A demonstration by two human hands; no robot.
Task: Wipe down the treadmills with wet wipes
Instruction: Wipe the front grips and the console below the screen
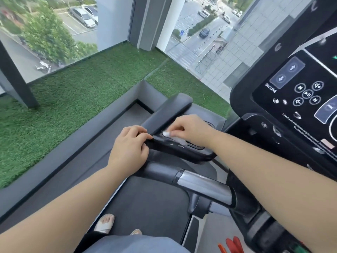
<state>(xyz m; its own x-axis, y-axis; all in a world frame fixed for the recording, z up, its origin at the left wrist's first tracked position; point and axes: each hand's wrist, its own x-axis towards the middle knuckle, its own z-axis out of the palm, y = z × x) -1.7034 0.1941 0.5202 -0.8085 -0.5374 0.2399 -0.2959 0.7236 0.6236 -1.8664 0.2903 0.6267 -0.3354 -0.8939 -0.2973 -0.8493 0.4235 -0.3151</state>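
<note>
I stand on a black treadmill whose left side handrail [169, 110] runs away from me. My right hand [189, 129] pinches a small white wet wipe [166, 133] and presses it against a glossy recessed panel [182, 143] at the base of that handrail. My left hand [130, 147] grips the near edge of the same black arm, fingers curled over its rim. The wipe is mostly hidden under my right fingers. The treadmill's console [299, 92] with incline arrows and media buttons fills the right side.
A silver-and-black grip bar [200, 185] crosses below my hands, over the dark belt [151, 201]. Green artificial turf [82, 99] lies to the left, bounded by floor-to-ceiling windows. A grey ledge [54, 157] borders the treadmill. Red objects [231, 243] sit at the bottom right.
</note>
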